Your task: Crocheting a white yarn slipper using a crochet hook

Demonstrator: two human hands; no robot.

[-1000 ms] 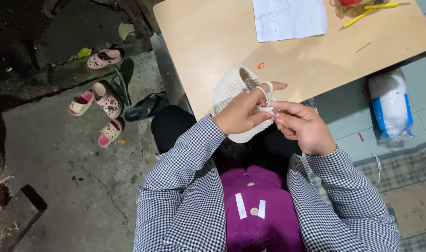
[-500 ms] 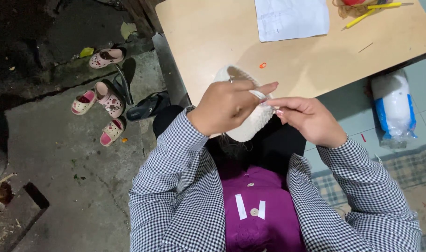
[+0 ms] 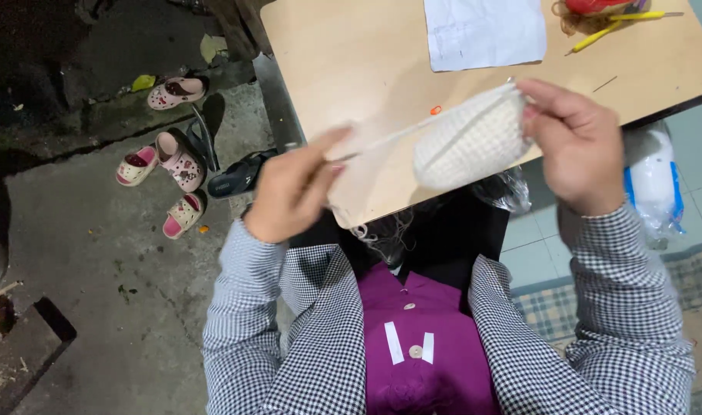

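Wooden tabletop [image 3: 351,54], pale, above a grey concrete floor [image 3: 97,307]. We list 1 white crocheted piece [image 3: 470,142], held in front of the table's near edge; our right hand [image 3: 577,146] pinches its right end, fingers closed on it. 1 white strand [image 3: 389,138] runs taut from the piece to our left hand [image 3: 293,192], fingers closed on its end. On the table: 1 white paper sheet [image 3: 485,31], 1 yellow pencil [image 3: 624,23]. On the floor: 4 pink sandals [image 3: 174,157], 1 black sandal [image 3: 239,177].

Paper sheet [image 3: 485,32] on table [image 3: 351,69]; sandals [image 3: 178,161] left of it.
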